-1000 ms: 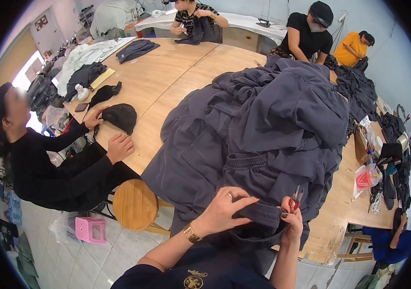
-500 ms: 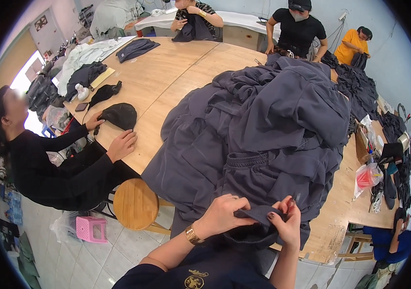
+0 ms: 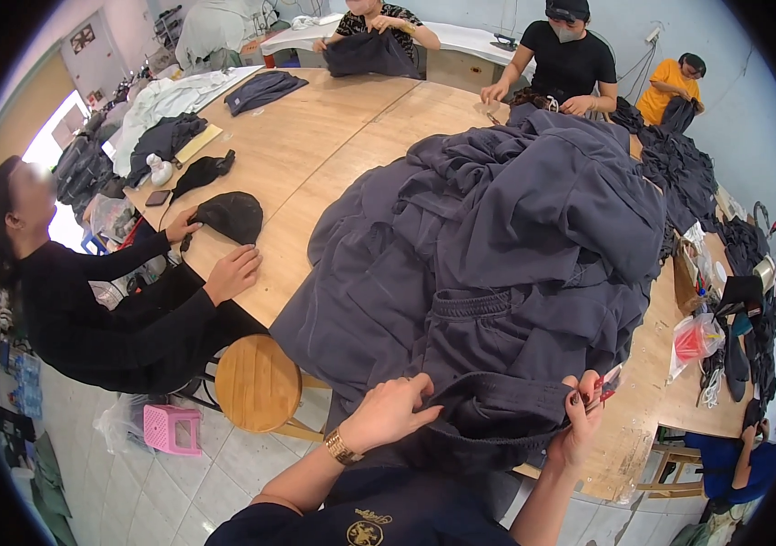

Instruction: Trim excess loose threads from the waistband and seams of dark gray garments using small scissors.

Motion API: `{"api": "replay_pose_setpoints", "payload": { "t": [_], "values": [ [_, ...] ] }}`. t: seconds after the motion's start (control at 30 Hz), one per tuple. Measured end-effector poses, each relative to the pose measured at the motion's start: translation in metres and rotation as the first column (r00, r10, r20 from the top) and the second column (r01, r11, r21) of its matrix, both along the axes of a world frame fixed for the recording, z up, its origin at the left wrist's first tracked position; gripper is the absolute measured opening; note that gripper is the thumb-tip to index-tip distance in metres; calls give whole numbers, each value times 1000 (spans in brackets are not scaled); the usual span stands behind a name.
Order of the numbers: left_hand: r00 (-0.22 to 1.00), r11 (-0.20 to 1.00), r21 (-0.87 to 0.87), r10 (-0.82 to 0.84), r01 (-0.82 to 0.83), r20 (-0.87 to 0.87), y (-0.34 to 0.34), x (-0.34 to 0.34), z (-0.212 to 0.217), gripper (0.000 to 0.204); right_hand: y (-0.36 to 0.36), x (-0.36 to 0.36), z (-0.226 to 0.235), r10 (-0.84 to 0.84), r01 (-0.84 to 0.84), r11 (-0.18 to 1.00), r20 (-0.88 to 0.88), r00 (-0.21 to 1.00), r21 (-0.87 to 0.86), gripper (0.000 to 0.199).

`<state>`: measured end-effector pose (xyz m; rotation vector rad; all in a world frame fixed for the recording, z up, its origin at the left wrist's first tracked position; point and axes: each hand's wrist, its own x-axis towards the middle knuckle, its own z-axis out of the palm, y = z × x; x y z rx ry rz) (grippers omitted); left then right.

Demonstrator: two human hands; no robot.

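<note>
Wood tbl, wht tiled flr

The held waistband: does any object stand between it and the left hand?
Nothing visible: the left hand is at the left edge of the waistband. The red-handled snips are in the right hand, at the opposite edge.

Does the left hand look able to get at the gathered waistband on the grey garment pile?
Likely yes: the left hand is close to the gathered waistband, which lies uncovered, with only loose fabric between.
</note>
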<state>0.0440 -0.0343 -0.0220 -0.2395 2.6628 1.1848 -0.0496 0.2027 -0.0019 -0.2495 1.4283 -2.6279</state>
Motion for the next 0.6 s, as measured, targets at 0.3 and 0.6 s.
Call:
{"api": "replay_pose_setpoints", "payload": {
  "t": [0.3,0.6],
  "values": [
    [996,255,963,-39,89,-82,-3,10,2,19,0,0,-8,-136,132,980,21,990,147,30],
    [961,-626,780,211,-8,179,-23,-39,-19,41,-25,-10,-11,-180,176,983,106,978,45,32]
  ]
}}
